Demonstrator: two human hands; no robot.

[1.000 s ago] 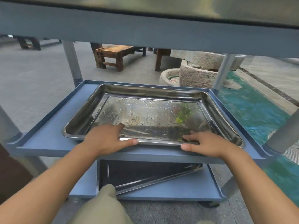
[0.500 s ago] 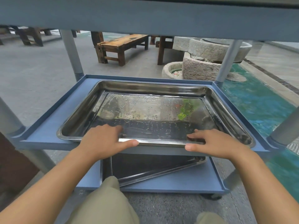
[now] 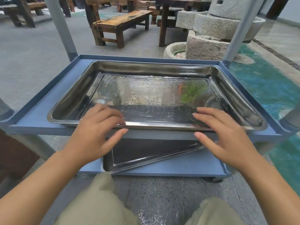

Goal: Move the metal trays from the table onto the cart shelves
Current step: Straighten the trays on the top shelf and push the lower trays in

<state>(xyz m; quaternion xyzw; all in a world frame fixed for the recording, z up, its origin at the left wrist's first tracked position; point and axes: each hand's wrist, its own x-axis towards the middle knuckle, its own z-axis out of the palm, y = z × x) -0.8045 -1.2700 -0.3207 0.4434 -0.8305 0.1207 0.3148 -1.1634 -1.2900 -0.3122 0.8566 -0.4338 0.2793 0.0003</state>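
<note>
Each grip, left hand (image 3: 95,132) and right hand (image 3: 227,135), rests spread and released on the near rim of the wet tray (image 3: 154,98) seated on the middle shelf (image 3: 37,114), another tray (image 3: 146,153) lies below, so at least two look delivered.

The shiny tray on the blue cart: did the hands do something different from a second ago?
Yes. The left hand and right hand have loosened: before they gripped the near rim of the tray, now their fingers are spread and lifting away from it. The tray stays on the middle shelf, and the other tray below stays tilted.
</note>
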